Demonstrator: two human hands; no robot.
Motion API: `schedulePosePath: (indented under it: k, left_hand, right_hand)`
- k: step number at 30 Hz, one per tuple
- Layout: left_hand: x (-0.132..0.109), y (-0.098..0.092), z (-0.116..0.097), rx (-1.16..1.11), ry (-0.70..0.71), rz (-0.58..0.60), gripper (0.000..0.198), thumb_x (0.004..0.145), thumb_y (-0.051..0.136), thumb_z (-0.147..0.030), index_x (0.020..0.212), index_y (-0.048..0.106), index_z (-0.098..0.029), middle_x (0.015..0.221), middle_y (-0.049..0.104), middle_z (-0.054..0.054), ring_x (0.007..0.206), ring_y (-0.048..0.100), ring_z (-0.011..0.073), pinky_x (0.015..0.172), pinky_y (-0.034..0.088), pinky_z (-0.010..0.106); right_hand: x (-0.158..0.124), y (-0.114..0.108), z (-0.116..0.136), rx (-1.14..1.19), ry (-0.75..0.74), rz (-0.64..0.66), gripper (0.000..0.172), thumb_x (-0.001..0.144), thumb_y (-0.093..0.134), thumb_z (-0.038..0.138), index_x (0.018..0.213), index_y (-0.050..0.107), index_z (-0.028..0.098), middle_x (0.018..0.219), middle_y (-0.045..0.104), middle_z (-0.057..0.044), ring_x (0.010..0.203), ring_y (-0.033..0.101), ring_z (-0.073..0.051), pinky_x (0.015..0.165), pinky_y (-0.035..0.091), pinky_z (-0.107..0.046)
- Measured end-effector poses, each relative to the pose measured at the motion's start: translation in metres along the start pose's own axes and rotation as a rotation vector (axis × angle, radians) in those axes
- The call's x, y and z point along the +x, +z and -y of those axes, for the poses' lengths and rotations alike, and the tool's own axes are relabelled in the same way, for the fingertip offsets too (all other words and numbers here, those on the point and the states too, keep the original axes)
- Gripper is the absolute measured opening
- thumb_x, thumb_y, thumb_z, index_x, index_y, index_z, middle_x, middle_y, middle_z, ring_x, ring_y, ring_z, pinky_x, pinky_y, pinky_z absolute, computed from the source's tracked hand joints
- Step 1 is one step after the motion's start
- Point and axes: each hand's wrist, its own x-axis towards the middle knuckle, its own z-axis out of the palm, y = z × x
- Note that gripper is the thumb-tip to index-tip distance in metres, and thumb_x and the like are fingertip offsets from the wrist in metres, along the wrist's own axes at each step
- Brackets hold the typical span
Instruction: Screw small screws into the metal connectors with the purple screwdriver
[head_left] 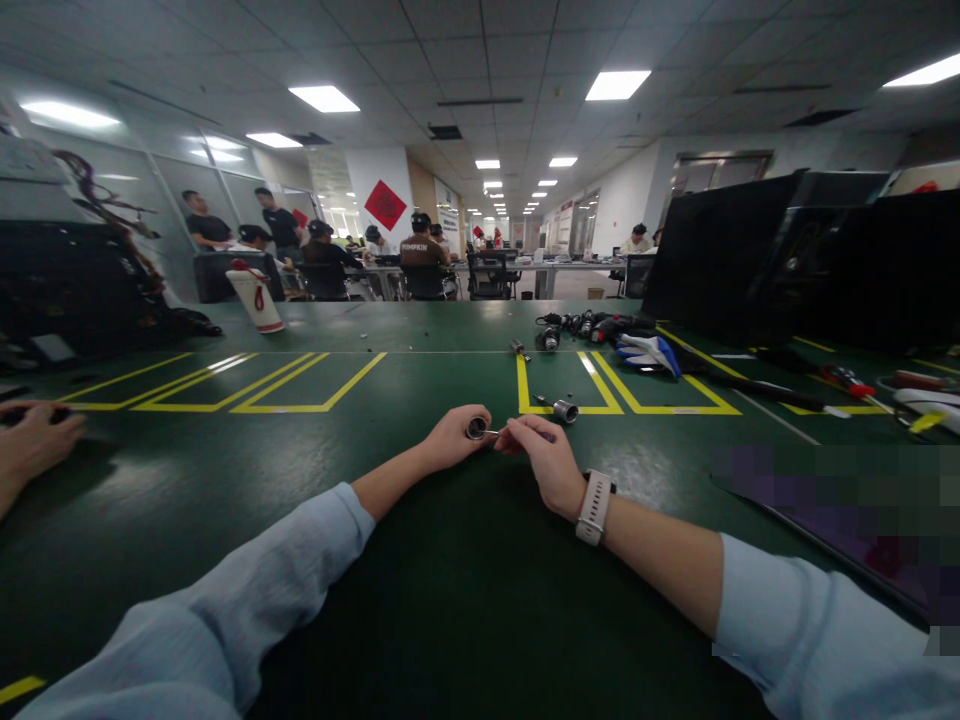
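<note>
My left hand (450,437) is clamped on a metal socket (476,428) low over the table (420,600), its mouth turned toward the thin tool (501,431) pinched in my right hand (544,460) — beyond, a second socket (564,409) lies within reach.

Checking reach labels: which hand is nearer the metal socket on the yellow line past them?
Right. The right hand is just this side of the socket, not touching; the left hand, gripping a metal ring, is farther to its left.
</note>
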Motion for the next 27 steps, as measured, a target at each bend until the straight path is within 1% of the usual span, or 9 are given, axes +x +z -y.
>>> schedulePosePath:
  k: [5, 8, 11, 14, 16, 18, 22, 24, 27]
  left_hand:
    - [0.000, 0.000, 0.000, -0.009, 0.003, -0.005, 0.013, 0.072, 0.058, -0.026, 0.071, 0.051, -0.015, 0.067, 0.053, -0.002, 0.061, 0.049, 0.0112, 0.057, 0.040, 0.023]
    - [0.000, 0.000, -0.001, 0.000, 0.003, -0.004, 0.012, 0.072, 0.058, -0.025, 0.070, 0.051, -0.015, 0.067, 0.053, -0.002, 0.061, 0.050, 0.0114, 0.057, 0.040, 0.023]
    - [-0.001, -0.001, -0.003, 0.026, 0.010, 0.021, 0.010, 0.072, 0.057, -0.024, 0.071, 0.052, -0.016, 0.068, 0.054, -0.001, 0.064, 0.051, 0.0123, 0.059, 0.040, 0.024]
    - [-0.002, -0.002, -0.005, 0.046, 0.022, 0.056, 0.008, 0.072, 0.056, -0.023, 0.073, 0.053, -0.016, 0.069, 0.054, -0.001, 0.066, 0.051, 0.0131, 0.060, 0.040, 0.024]
    - [-0.002, -0.003, -0.006, 0.048, 0.029, 0.073, 0.007, 0.073, 0.056, -0.023, 0.074, 0.053, -0.016, 0.070, 0.055, -0.001, 0.066, 0.052, 0.0132, 0.060, 0.040, 0.024]
    - [-0.002, -0.003, -0.007, 0.044, 0.032, 0.078, 0.008, 0.073, 0.055, -0.024, 0.074, 0.053, -0.016, 0.071, 0.055, -0.001, 0.066, 0.052, 0.0133, 0.061, 0.040, 0.025]
    - [-0.001, -0.002, -0.006, 0.034, 0.029, 0.076, 0.008, 0.072, 0.056, -0.023, 0.072, 0.052, -0.016, 0.070, 0.055, -0.001, 0.066, 0.052, 0.0131, 0.061, 0.041, 0.025]
    - [0.000, -0.002, -0.004, 0.032, 0.023, 0.070, 0.006, 0.072, 0.055, -0.020, 0.072, 0.052, -0.016, 0.070, 0.055, -0.001, 0.066, 0.051, 0.0128, 0.061, 0.041, 0.025]
    - [0.000, -0.001, -0.003, 0.031, 0.014, 0.058, 0.006, 0.072, 0.055, -0.021, 0.071, 0.052, -0.016, 0.069, 0.054, -0.001, 0.065, 0.051, 0.0128, 0.060, 0.040, 0.025]
  right_hand:
    - [0.000, 0.000, -0.001, -0.094, -0.040, -0.022, 0.022, 0.079, 0.053, 0.034, 0.067, 0.063, 0.018, 0.067, 0.061, -0.001, 0.068, 0.055, -0.016, 0.067, 0.042, -0.030]
    - [-0.001, -0.001, 0.003, -0.211, -0.063, 0.002, 0.025, 0.080, 0.051, 0.036, 0.066, 0.062, 0.019, 0.069, 0.060, -0.001, 0.072, 0.056, -0.017, 0.069, 0.042, -0.031]
    - [-0.005, -0.001, 0.009, -0.360, -0.106, 0.009, 0.025, 0.080, 0.050, 0.036, 0.064, 0.061, 0.019, 0.070, 0.060, -0.001, 0.072, 0.055, -0.017, 0.070, 0.041, -0.031]
    - [-0.006, 0.001, 0.014, -0.422, -0.104, 0.024, 0.024, 0.080, 0.050, 0.034, 0.064, 0.061, 0.019, 0.070, 0.061, -0.001, 0.070, 0.055, -0.017, 0.068, 0.040, -0.031]
    - [-0.005, 0.002, 0.014, -0.371, -0.063, 0.037, 0.026, 0.079, 0.050, 0.033, 0.059, 0.060, 0.018, 0.067, 0.061, -0.002, 0.068, 0.055, -0.017, 0.067, 0.041, -0.031]
    - [-0.003, 0.003, 0.012, -0.247, -0.005, 0.031, 0.027, 0.078, 0.051, 0.033, 0.056, 0.059, 0.018, 0.062, 0.060, -0.002, 0.064, 0.055, -0.016, 0.065, 0.042, -0.031]
    - [0.000, 0.002, 0.004, 0.003, 0.098, -0.001, 0.021, 0.075, 0.055, 0.032, 0.062, 0.062, 0.017, 0.060, 0.061, -0.002, 0.062, 0.055, -0.015, 0.064, 0.043, -0.030]
    - [0.000, 0.002, 0.002, 0.051, 0.118, 0.018, 0.020, 0.075, 0.056, 0.033, 0.065, 0.063, 0.017, 0.063, 0.063, -0.002, 0.063, 0.056, -0.015, 0.065, 0.043, -0.030]
    - [-0.002, 0.003, 0.004, 0.017, 0.088, 0.048, 0.020, 0.076, 0.055, 0.033, 0.067, 0.063, 0.017, 0.067, 0.063, -0.002, 0.066, 0.056, -0.015, 0.066, 0.042, -0.030]
